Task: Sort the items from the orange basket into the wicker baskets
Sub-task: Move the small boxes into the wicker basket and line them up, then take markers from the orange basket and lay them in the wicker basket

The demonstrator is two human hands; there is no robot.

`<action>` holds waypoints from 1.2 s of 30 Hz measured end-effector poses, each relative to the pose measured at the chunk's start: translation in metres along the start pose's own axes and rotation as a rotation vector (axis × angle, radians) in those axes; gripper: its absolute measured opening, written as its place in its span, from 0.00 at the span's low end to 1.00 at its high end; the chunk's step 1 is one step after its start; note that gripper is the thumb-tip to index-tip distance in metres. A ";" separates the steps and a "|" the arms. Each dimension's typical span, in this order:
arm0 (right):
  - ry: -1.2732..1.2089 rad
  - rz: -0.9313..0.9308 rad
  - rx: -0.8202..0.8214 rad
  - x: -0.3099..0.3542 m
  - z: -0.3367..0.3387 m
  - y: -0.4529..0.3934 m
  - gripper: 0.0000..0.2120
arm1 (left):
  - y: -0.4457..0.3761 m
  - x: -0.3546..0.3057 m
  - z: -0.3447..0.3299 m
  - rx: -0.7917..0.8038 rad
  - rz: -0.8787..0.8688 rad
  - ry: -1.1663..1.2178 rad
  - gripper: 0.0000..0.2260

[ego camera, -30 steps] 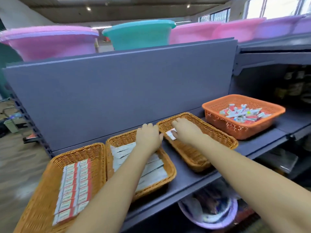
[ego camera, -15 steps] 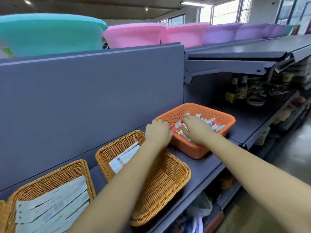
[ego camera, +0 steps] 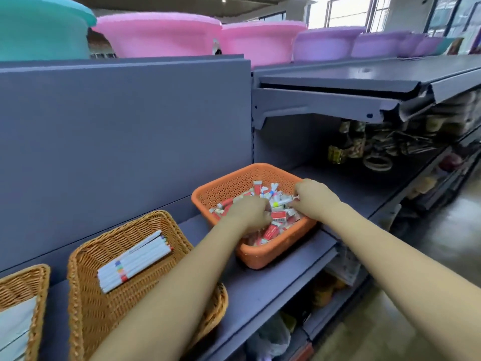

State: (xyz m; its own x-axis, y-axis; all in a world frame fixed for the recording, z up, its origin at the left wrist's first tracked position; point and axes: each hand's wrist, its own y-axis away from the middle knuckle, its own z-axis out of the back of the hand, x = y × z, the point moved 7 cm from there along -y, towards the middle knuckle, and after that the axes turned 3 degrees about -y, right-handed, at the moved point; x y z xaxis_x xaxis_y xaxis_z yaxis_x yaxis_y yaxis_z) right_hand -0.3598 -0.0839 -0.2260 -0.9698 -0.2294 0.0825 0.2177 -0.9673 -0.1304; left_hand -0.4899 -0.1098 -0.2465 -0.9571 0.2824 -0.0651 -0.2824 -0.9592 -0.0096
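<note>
Hands work together inside the orange basket (ego camera: 256, 252), which sits on the grey shelf (ego camera: 263, 290) against the back panel (ego camera: 125, 142), to the right of the wicker baskets. The left hand (ego camera: 248, 213) is knuckles-up over the middle of the heap, its fingers curled down among the small red-and-white packets (ego camera: 277, 220); whether it actually grips one cannot be told, as the fingertips are hidden. The right hand (ego camera: 313, 198) lies at the right side of the heap, its fingers bent toward the left and seeming to pinch something small and white at the tips, though blur keeps this uncertain. Between the two hands lie white markers (ego camera: 279, 201) with coloured caps mixed among the packets. Left of the orange basket, and just apart from it, stands a wicker basket (ego camera: 86, 295) holding a neat row of white pens (ego camera: 135, 260) with coloured bands, laid side by side near its back wall; the left forearm crosses above its front right corner. A second wicker basket (ego camera: 24, 285) shows at the left edge, with pale flat packs inside. Above the panel, on the top shelf, stand a teal basin (ego camera: 44, 27), pink basins (ego camera: 161, 35) and purple basins (ego camera: 325, 43) in a row.
</note>
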 end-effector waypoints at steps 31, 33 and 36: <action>-1.444 0.176 0.312 0.032 0.017 0.005 0.13 | 0.085 0.021 0.049 -0.430 0.249 0.288 0.13; -1.564 0.210 0.350 0.049 0.017 0.016 0.11 | 0.103 0.031 0.050 -0.484 0.278 0.293 0.14; -1.712 0.239 0.394 0.073 0.016 0.034 0.09 | 0.132 0.046 0.048 -0.575 0.288 0.351 0.13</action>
State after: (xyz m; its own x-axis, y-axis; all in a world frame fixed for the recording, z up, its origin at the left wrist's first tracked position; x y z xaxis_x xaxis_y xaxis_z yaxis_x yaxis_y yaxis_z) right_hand -0.4219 -0.1350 -0.2088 0.2178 0.0471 0.9749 0.5847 -0.8061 -0.0917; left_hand -0.5744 -0.2232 -0.2028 -0.8837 0.0914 -0.4590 0.1481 -0.8757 -0.4595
